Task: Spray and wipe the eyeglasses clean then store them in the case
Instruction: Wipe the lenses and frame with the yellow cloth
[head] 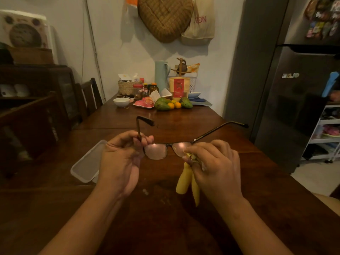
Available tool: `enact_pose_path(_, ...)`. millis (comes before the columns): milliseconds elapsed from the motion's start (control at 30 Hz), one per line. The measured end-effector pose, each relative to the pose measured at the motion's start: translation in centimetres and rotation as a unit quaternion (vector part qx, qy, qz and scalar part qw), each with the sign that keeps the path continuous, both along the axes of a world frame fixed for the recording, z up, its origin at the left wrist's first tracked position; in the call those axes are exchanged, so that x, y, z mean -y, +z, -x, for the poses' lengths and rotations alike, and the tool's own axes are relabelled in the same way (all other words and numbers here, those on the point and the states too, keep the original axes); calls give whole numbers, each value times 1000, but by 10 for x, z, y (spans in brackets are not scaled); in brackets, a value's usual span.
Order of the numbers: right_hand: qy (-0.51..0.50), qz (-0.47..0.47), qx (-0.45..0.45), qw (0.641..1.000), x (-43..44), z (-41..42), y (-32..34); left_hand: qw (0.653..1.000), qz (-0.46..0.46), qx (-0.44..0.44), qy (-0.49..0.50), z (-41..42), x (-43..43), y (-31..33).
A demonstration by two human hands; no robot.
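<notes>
Dark-framed eyeglasses hang in the air over the wooden table, both temples unfolded and pointing away from me. My left hand pinches the frame at its left hinge. My right hand grips a yellow cloth and presses it against the right lens; the cloth's ends dangle below the fingers. A pale rectangular case lies on the table to the left of my left hand. No spray bottle is in view.
At the far end of the table stand a white bowl, avocados and oranges, jars, a basket and a thermos. A dark chair and cabinet stand left, a grey fridge right. A small pale object lies on the table between my arms.
</notes>
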State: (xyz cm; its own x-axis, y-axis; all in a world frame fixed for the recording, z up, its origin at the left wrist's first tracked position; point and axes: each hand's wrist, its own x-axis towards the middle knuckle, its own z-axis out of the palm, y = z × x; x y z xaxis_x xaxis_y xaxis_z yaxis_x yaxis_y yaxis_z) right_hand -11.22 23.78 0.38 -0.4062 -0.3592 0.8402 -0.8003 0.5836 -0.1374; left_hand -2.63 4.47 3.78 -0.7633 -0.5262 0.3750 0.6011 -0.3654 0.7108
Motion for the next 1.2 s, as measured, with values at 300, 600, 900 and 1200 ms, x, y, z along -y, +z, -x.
enact_pose_path(300,76,19,-45,996,-2,9,-8,1000,-7,5,3,-1,-1,0)
enact_pose_path(600,107,107,43,988,7,7,-11,992,21,45,116,-3,-21,4)
enact_pose_path(900,116,-45,62,990,23,-21,-5,988,-6,91,124,-2,-41,2)
enact_pose_path(1200,64,-73,-20,995,22,-20,-7,991,-38,87,92,-5,-32,2)
